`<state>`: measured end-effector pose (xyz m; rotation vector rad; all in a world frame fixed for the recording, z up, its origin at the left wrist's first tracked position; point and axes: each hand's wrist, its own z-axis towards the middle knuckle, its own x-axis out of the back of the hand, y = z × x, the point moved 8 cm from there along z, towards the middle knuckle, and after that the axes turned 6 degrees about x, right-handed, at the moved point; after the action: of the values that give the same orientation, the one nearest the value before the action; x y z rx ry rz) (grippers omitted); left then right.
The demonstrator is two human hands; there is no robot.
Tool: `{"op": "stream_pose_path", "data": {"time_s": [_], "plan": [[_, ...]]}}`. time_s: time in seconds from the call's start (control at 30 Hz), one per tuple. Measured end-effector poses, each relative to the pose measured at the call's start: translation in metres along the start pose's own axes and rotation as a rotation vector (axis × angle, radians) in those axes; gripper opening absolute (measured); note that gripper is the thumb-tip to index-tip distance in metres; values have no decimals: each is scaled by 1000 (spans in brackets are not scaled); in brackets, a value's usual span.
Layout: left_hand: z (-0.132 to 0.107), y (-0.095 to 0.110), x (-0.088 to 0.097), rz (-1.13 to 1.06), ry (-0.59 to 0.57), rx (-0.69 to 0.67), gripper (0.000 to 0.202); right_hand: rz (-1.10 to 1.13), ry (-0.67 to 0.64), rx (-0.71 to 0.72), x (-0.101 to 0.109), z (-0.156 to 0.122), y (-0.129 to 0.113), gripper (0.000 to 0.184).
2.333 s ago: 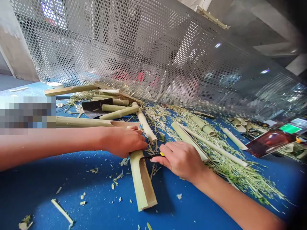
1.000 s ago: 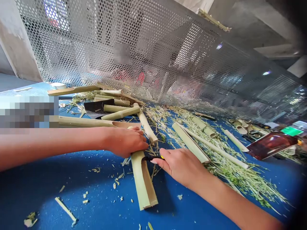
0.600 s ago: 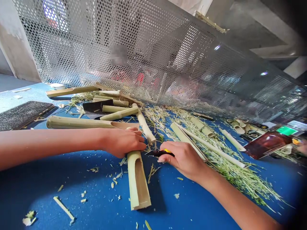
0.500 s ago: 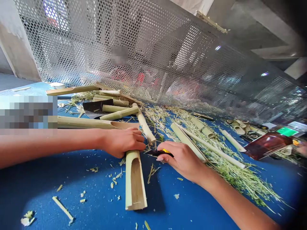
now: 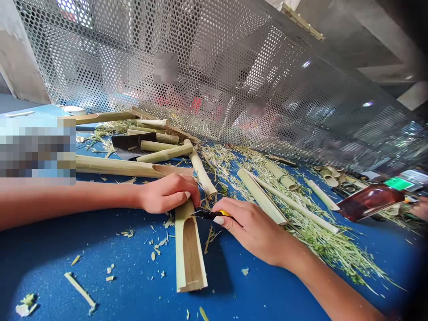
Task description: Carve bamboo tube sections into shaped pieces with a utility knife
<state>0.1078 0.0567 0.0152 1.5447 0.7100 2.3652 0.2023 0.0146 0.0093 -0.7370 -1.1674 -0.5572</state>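
Observation:
A length of pale bamboo (image 5: 180, 256), hollowed into an open channel toward me, lies on the blue table (image 5: 133, 272). My left hand (image 5: 172, 192) is closed around its far end. In my right hand (image 5: 247, 225) is a utility knife (image 5: 209, 215), black with a yellow part. Its blade points left and meets the bamboo at the upper end of the cut opening, close to the left fingers. Small shavings and a short bamboo strip (image 5: 80, 292) lie to the left of the piece.
Beyond my hands are several bamboo lengths (image 5: 163, 154) and a dark cleaver-like blade (image 5: 125, 145). Shavings (image 5: 321, 240) and split bamboo (image 5: 262, 196) spread to the right, near a dark red translucent block (image 5: 371, 201). A perforated metal screen (image 5: 214, 67) borders the back. Another person's hand (image 5: 420, 207) shows far right.
My right hand has moved the knife left, from beside the bamboo onto the top of its opening. My left hand has shifted slightly up, its thumb now showing. The view has tilted a little.

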Motion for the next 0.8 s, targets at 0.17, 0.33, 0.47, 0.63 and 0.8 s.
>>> {"op": "stream_pose_path", "data": {"time_s": [0.17,0.33,0.47,0.63,0.8], "plan": [[-4,-12,-1,22,134,71,25,-198,160,8,3,1,-4,51],[-2,-17,3,89,156,168,29,-382,271,70,4,4,-16,55],[2,-24,2,240,133,232,27,-498,288,105,2,7,-22,57],[6,-27,-4,284,79,162,27,-641,314,153,2,9,-28,58],[8,-23,-11,387,-35,18,25,-704,317,174,2,10,-28,57]]}}
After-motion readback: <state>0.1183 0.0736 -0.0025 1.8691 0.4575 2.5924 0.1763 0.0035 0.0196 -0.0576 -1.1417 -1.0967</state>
